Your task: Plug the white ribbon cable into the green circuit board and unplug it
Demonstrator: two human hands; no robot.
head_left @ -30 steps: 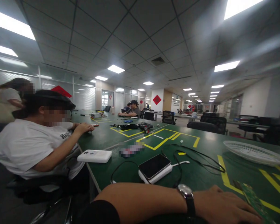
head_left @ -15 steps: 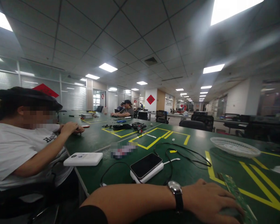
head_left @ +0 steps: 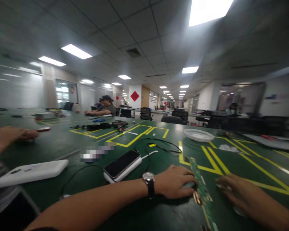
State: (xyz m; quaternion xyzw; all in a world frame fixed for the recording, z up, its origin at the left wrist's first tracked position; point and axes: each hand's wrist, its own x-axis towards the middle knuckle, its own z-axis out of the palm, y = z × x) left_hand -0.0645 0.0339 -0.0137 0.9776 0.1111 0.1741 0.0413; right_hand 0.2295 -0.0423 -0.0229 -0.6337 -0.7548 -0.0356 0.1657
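Note:
My left hand (head_left: 175, 182), with a watch (head_left: 148, 183) on its wrist, rests low over the table. Its bent fingers meet the left edge of a long, narrow green circuit board (head_left: 200, 183), which lies lengthwise away from me. Copper-coloured parts show on the board beside the fingertips. To the right of the board is my right hand (head_left: 243, 194), smeared by motion, its fingers curled. Something small seems to be at its fingertips, but I cannot make it out. A phone (head_left: 122, 163) lies on a white box-shaped device left of my left hand.
A black cable (head_left: 165, 150) loops beyond the phone. Farther right are a white round basket (head_left: 198, 135) and crumpled white material (head_left: 228, 148). A white flat case (head_left: 33, 173) lies at left, near another person's hands (head_left: 12, 138). Yellow tape (head_left: 209, 160) marks the green table.
The view has swung right, so the table's things sit farther left. My right hand has come into view beside the circuit board. My left hand stays at the board.

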